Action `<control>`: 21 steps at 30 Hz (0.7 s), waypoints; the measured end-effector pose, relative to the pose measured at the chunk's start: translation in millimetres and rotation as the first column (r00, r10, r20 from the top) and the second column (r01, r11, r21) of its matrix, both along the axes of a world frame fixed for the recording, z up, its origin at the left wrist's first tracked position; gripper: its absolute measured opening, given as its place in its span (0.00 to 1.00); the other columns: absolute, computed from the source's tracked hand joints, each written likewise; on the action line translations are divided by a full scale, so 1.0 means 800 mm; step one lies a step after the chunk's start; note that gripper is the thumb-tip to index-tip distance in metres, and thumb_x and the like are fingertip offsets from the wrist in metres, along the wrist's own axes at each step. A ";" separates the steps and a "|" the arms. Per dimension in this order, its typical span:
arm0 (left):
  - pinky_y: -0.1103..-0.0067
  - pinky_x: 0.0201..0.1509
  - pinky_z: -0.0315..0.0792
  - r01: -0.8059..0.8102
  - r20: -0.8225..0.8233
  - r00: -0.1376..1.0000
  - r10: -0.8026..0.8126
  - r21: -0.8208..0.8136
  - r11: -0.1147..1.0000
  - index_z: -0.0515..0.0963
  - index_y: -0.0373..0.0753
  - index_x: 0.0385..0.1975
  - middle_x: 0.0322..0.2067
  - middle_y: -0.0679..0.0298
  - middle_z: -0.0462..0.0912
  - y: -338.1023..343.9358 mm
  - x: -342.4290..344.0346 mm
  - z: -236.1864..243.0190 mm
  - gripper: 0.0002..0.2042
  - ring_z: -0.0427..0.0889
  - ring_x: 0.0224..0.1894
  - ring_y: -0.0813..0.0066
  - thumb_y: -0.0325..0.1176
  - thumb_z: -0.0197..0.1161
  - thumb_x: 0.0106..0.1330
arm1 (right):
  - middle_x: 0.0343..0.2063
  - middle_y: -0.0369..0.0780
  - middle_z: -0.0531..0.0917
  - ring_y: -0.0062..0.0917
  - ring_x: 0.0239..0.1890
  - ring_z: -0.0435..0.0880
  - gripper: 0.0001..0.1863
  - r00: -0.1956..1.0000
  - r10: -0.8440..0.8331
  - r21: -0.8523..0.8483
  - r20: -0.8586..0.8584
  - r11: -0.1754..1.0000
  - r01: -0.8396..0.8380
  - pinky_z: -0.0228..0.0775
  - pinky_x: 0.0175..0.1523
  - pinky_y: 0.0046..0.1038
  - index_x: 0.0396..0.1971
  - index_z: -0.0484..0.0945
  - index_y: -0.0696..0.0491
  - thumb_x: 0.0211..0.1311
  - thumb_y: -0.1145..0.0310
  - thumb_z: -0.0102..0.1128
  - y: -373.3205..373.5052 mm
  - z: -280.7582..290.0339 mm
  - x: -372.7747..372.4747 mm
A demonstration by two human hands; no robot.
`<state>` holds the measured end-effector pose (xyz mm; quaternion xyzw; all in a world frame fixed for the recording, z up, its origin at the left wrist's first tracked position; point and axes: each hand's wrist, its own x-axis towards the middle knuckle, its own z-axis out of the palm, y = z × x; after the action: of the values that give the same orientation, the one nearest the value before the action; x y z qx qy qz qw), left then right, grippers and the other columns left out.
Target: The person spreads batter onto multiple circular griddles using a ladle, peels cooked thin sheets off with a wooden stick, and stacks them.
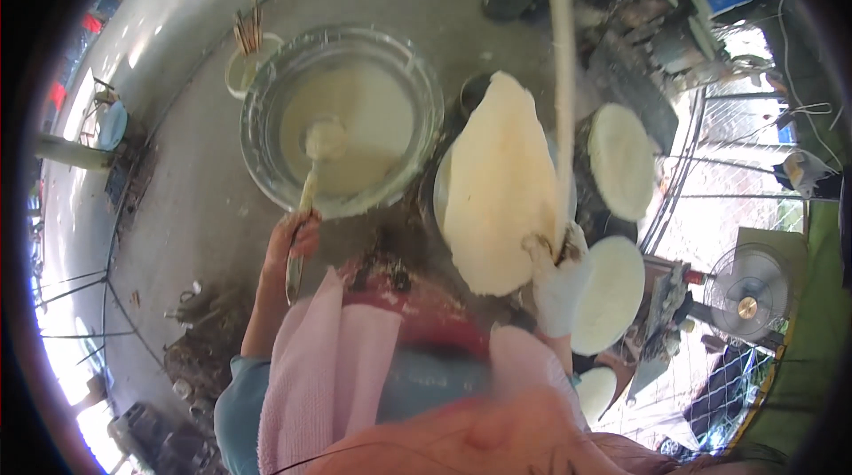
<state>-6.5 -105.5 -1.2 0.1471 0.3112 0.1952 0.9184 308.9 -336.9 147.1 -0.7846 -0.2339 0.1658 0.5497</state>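
The left hand (pixel 303 234) is gripping a ladle (pixel 326 140) while the gloved right hand (pixel 559 287) is clasping a stick (pixel 561 58) that, tilting, could be tearing the pale sheet (pixel 497 182) beside that hand.

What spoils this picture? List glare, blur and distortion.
Head view: glare washes out the wire fence; head view: the fan has smeared blades; head view: straight lines bow near the picture's edge; head view: the pale sheet keeps a clear outline.

smooth matt sheet (pixel 500 182), nubbly cloth towel (pixel 302 377)
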 end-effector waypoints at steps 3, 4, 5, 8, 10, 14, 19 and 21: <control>0.88 0.09 0.52 -0.020 0.043 0.999 0.024 -0.088 0.996 0.67 0.29 0.39 0.16 0.71 0.61 0.008 0.008 0.003 0.12 0.56 0.08 0.85 0.35 0.49 0.69 | 0.34 0.42 0.80 0.22 0.31 0.80 0.19 0.991 -0.102 0.065 -0.084 0.992 0.108 0.74 0.38 0.20 0.44 0.73 0.62 0.48 0.81 0.59 0.002 0.052 0.035; 0.88 0.09 0.52 -0.011 0.052 0.999 0.015 -0.077 0.997 0.66 0.29 0.39 0.16 0.70 0.61 0.012 0.007 -0.002 0.12 0.56 0.08 0.84 0.34 0.48 0.69 | 0.31 0.42 0.81 0.22 0.31 0.81 0.20 0.988 -0.114 0.066 -0.100 0.990 0.121 0.75 0.37 0.20 0.44 0.72 0.63 0.46 0.80 0.60 -0.003 0.064 0.060; 0.88 0.09 0.52 -0.012 0.054 0.998 0.015 -0.067 0.998 0.66 0.29 0.39 0.16 0.70 0.61 0.013 0.006 -0.004 0.12 0.56 0.08 0.84 0.34 0.48 0.69 | 0.29 0.41 0.81 0.21 0.29 0.80 0.20 0.986 -0.128 0.016 -0.103 0.991 0.130 0.74 0.36 0.19 0.42 0.74 0.63 0.44 0.79 0.59 -0.008 0.070 0.086; 0.87 0.09 0.51 -0.015 0.033 0.999 0.016 -0.042 0.999 0.67 0.29 0.39 0.16 0.71 0.61 0.014 0.007 -0.007 0.12 0.56 0.08 0.85 0.34 0.48 0.70 | 0.25 0.42 0.82 0.24 0.28 0.81 0.21 0.982 -0.080 -0.065 -0.170 0.995 0.070 0.74 0.35 0.20 0.41 0.74 0.63 0.41 0.79 0.62 -0.035 0.063 0.196; 0.87 0.09 0.51 0.009 0.057 0.998 -0.009 0.001 1.000 0.68 0.30 0.38 0.15 0.71 0.61 0.010 0.023 -0.008 0.11 0.55 0.08 0.86 0.35 0.47 0.70 | 0.25 0.42 0.82 0.24 0.26 0.81 0.20 0.987 -0.064 -0.139 -0.147 0.989 0.043 0.74 0.33 0.22 0.39 0.75 0.63 0.40 0.79 0.63 -0.069 0.062 0.271; 0.87 0.10 0.51 0.009 -0.048 0.999 -0.008 0.031 0.999 0.69 0.32 0.37 0.14 0.73 0.60 -0.012 0.047 -0.001 0.11 0.55 0.07 0.87 0.35 0.47 0.70 | 0.22 0.40 0.81 0.24 0.17 0.78 0.22 0.986 -0.156 -0.328 0.058 0.930 0.166 0.67 0.18 0.23 0.39 0.76 0.62 0.38 0.73 0.66 -0.118 0.097 0.377; 0.86 0.10 0.49 -0.062 -0.156 0.985 0.074 0.078 0.995 0.69 0.34 0.37 0.14 0.75 0.59 -0.043 0.053 -0.003 0.10 0.53 0.06 0.87 0.36 0.47 0.70 | 0.31 0.44 0.83 0.25 0.30 0.82 0.22 0.783 0.157 -0.416 0.602 0.899 0.140 0.74 0.35 0.26 0.44 0.76 0.64 0.45 0.72 0.58 -0.118 0.164 0.443; 0.87 0.08 0.49 -0.070 -0.154 0.986 0.070 0.001 0.998 0.67 0.32 0.37 0.14 0.74 0.59 -0.059 0.073 0.001 0.10 0.52 0.05 0.87 0.35 0.47 0.70 | 0.31 0.47 0.82 0.31 0.29 0.82 0.23 0.629 0.244 -0.421 0.738 0.895 0.146 0.72 0.35 0.30 0.46 0.76 0.57 0.47 0.66 0.57 -0.119 0.139 0.482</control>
<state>51.6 -152.6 -0.3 0.1488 0.3868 0.2147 0.8844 694.9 -432.3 258.4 -0.8749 -0.4249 -0.1238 0.1969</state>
